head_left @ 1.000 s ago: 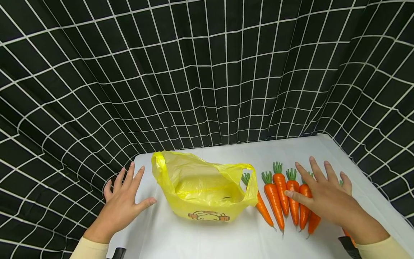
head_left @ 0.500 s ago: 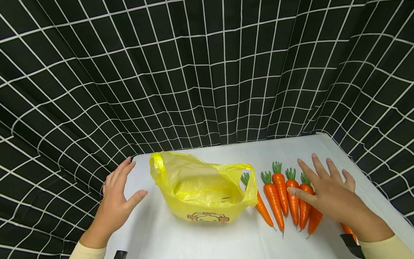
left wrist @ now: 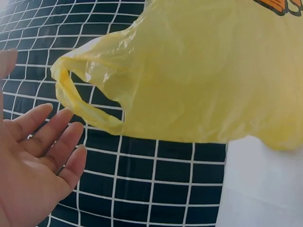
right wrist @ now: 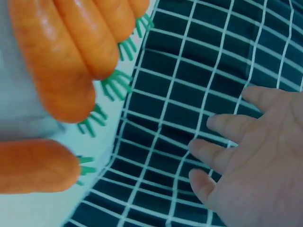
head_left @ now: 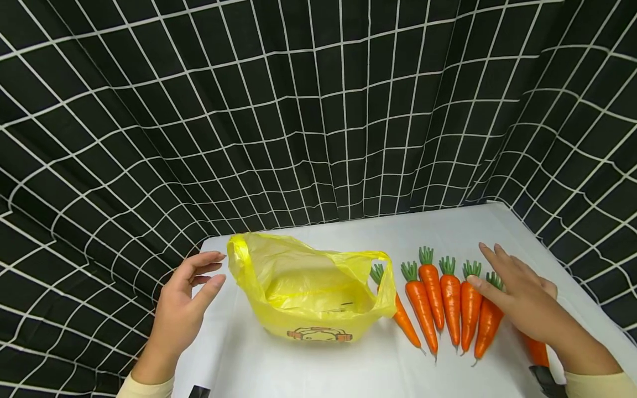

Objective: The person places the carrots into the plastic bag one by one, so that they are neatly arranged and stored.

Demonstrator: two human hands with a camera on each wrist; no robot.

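We get the left hand (head_left: 180,309) bent inward, fingers loose and empty, just beside the crinkly yellow plastic bag (head_left: 278,319) on the flat white bench (head_left: 298,373), and the right hand (head_left: 530,304), also empty, shifted rightward, uncovering more smooth orange, green-topped carrots (head_left: 450,304), so we judge handling hasn't begun.

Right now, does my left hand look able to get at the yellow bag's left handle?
Probably yes: the left hand is beside the yellow bag, holding nothing, with fingertips toward its left handle. Nothing appears between them in the head view.
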